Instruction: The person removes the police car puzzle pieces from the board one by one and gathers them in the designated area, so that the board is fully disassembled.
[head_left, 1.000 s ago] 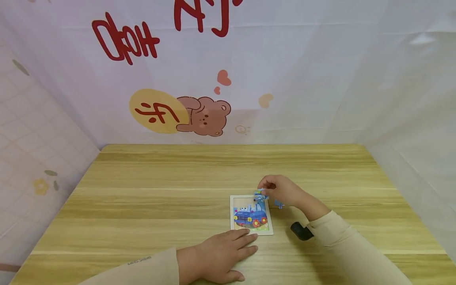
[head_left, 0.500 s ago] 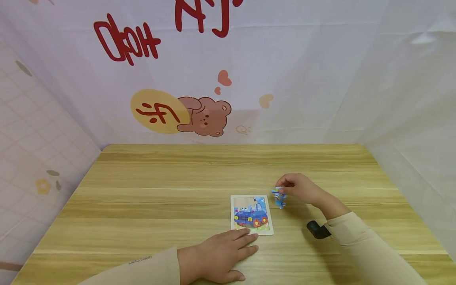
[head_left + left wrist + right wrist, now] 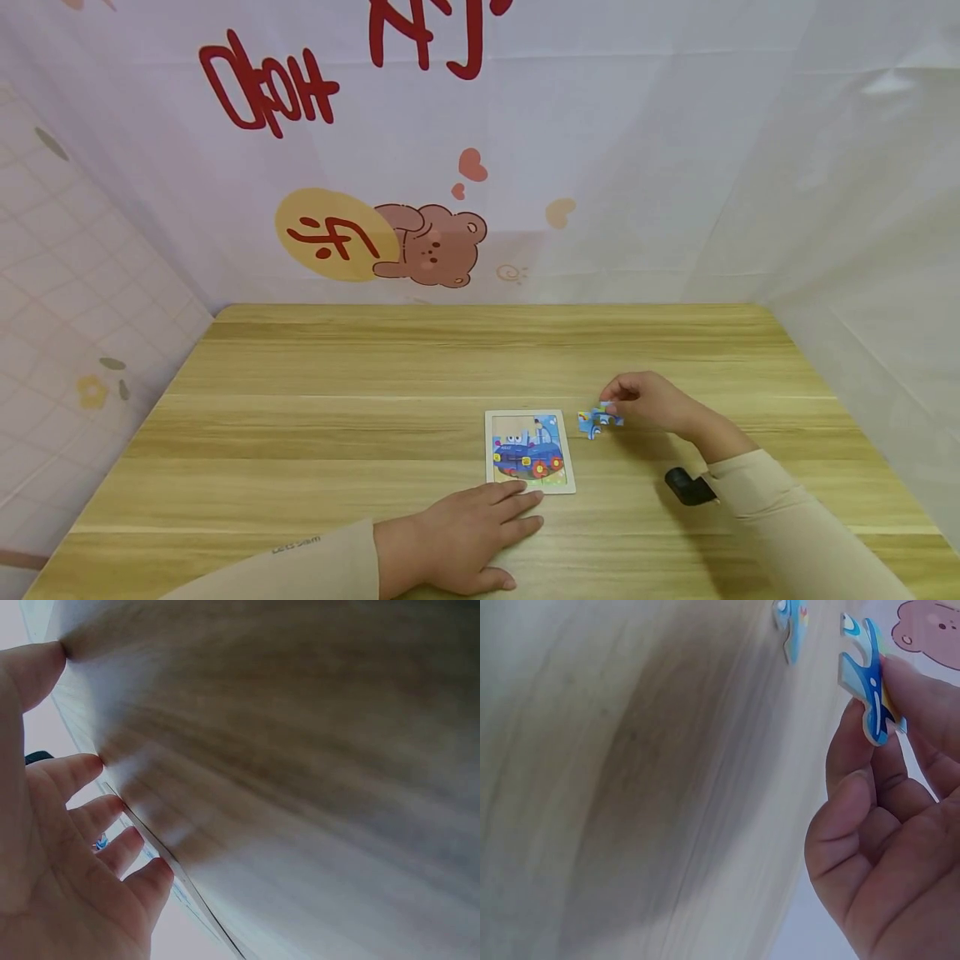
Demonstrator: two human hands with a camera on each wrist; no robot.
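Note:
A puzzle board (image 3: 487,450) with a pale frame lies on the table, showing a blue vehicle picture; bare backing shows at its upper left. My left hand (image 3: 474,537) lies flat with fingers spread, its fingertips at the board's lower edge; the left wrist view shows those fingertips touching the edge. To the right of the board, my right hand (image 3: 651,406) pinches a blue puzzle piece (image 3: 873,690) between thumb and fingers, just above the table. Another blue puzzle piece (image 3: 586,424) lies on the table just left of the held one.
The wooden table (image 3: 337,383) meets a white printed cloth (image 3: 637,167) at its back, with cloth on both sides. A black wrist device (image 3: 688,487) hangs beneath my right sleeve.
My right hand has moved right, from above the board's upper right corner to beside the loose piece, carrying its puzzle piece. The left hand has stayed in place.

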